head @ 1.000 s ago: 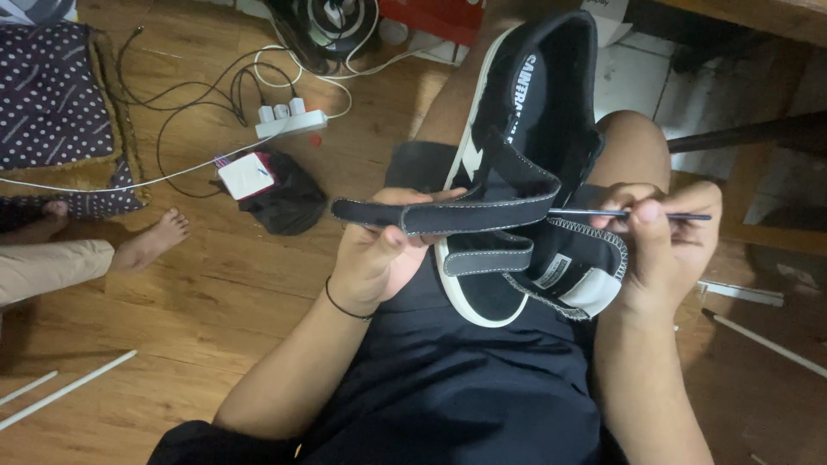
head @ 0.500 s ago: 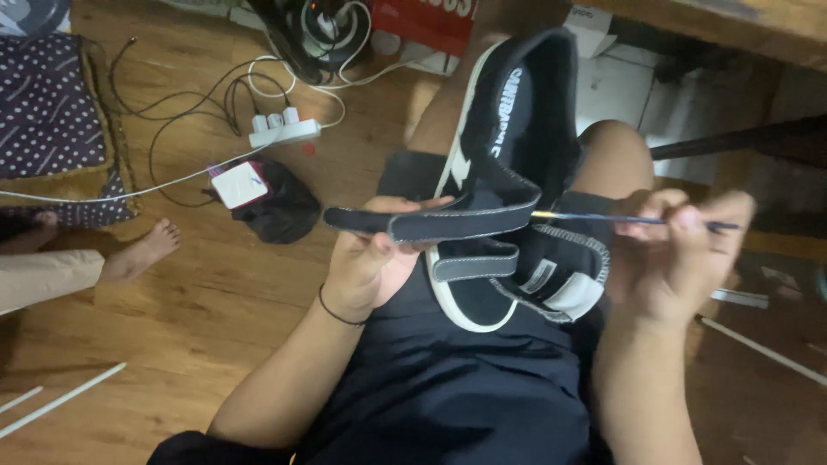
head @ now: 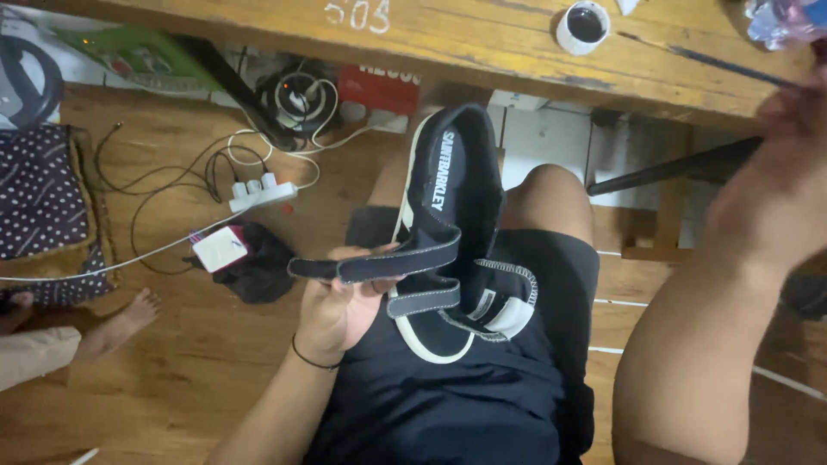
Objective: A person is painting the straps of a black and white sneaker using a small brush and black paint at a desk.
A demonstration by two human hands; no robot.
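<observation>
A black shoe [head: 457,198] with a white sole and hook-and-loop straps rests on my lap, toe pointing away. My left hand [head: 340,306] grips it at the near end, thumb on the upper strap [head: 379,265], which sticks out to the left. My right hand [head: 775,172] is raised, blurred, at the right edge by the wooden table [head: 448,43]. It holds a thin dark brush [head: 732,67] whose tip points toward a small white cup [head: 588,26] of dark liquid on the table.
A white power strip [head: 263,194] with tangled cables lies on the wooden floor to the left, near a black pouch [head: 254,267] and a dotted cushion [head: 39,194]. Another person's bare foot [head: 129,319] shows at the left edge. A dark table leg [head: 672,168] runs beside my right knee.
My right hand lifted the brush away from the shoe's strap, up and right toward the table. The view tilted up, bringing the table top and cup into sight. My left hand kept hold.
</observation>
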